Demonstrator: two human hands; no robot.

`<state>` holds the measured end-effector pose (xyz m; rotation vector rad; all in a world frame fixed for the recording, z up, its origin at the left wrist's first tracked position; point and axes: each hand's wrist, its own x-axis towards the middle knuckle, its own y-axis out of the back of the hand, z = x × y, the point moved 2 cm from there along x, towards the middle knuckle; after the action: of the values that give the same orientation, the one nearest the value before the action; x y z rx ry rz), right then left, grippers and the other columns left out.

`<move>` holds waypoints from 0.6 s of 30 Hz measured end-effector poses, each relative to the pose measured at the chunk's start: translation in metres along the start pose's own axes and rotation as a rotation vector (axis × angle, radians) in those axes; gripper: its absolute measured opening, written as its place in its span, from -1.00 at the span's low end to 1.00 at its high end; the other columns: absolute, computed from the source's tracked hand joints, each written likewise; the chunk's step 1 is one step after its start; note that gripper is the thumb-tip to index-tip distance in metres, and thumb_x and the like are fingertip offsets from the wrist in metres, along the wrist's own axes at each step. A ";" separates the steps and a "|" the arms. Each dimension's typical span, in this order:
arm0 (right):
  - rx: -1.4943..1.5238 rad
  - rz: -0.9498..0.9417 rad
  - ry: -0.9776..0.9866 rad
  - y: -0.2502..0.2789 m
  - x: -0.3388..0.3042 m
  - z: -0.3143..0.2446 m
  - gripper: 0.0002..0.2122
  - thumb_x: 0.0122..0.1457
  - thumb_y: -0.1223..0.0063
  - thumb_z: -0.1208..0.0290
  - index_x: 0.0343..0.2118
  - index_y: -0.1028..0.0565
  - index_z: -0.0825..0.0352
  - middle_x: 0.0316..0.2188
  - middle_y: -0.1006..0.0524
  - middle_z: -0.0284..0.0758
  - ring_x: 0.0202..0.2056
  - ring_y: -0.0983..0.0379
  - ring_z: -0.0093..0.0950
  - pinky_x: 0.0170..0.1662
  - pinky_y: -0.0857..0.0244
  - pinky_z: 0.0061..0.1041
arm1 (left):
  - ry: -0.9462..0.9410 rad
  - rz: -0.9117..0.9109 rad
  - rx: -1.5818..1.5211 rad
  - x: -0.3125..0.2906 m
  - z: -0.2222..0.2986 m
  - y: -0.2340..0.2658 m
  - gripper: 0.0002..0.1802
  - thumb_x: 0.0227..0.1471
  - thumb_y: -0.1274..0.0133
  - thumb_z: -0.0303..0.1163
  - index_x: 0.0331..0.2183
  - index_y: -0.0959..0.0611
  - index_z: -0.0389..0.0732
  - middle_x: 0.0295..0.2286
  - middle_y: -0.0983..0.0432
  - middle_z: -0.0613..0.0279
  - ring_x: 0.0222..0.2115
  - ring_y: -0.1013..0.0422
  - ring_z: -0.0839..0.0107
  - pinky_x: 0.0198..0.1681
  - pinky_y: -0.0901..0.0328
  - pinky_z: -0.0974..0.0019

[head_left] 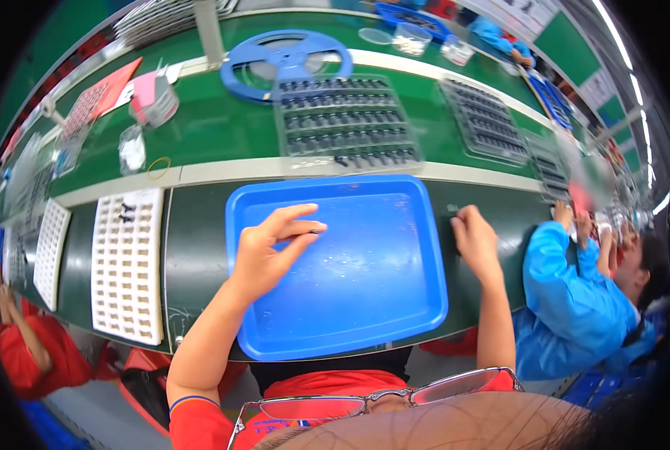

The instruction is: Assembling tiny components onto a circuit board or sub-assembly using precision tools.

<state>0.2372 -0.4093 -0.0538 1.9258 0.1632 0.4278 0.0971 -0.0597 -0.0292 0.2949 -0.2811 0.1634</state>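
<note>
Small dark piece [316, 231]: I see it pinched between thumb and fingertips of the left hand [271, 244], above the blue tray [335, 311] on the dark green table [200, 247]. The right hand [476, 238] is just beyond the tray's right rim, fingers curled in; I cannot tell whether it has hold of anything. To my left lies a white cell tray [158, 255]; ahead, a clear tray [305, 162] carries rows of dark parts [346, 120].

Left fingers [296, 213] pinch a dark bit [315, 231] — too small to identify.
</note>
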 end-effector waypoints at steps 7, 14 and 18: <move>0.989 -0.171 -0.008 0.055 0.025 -0.113 -0.81 0.12 -0.10 0.59 -0.29 -0.31 0.33 -0.60 -0.47 -0.41 -0.61 -0.40 -0.70 -0.59 -0.23 -0.76 | -0.046 -0.050 0.054 0.004 0.001 -0.002 -0.54 -0.03 -0.12 -0.69 -0.04 -0.49 -0.29 -0.31 -0.64 0.11 -0.23 -0.56 0.39 -0.11 -0.41 0.38; 1.021 -0.710 0.089 0.021 0.011 -0.151 -0.87 0.12 -0.10 0.59 -0.27 -0.44 0.39 -0.53 -0.52 -0.29 -0.60 -0.45 -0.65 -0.61 -0.26 -0.74 | -0.040 -0.052 0.089 0.005 -0.003 -0.003 -0.52 -0.07 -0.14 -0.71 -0.05 -0.49 -0.29 -0.31 -0.64 0.13 -0.22 -0.56 0.35 -0.11 -0.42 0.36; 1.332 -0.923 -0.103 0.003 0.009 -0.144 -0.82 0.18 -0.03 0.55 -0.15 -0.46 0.43 -0.35 -0.56 -0.13 -0.44 -0.55 -0.51 -0.47 -0.38 -0.62 | -0.047 -0.079 0.123 0.002 0.002 -0.002 -0.51 -0.08 -0.14 -0.71 -0.05 -0.50 -0.28 -0.31 -0.64 0.13 -0.21 -0.56 0.32 -0.11 -0.42 0.35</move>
<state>0.1916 -0.2826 -0.0010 2.7716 1.4891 -0.5775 0.0986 -0.0622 -0.0278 0.4317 -0.3057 0.0959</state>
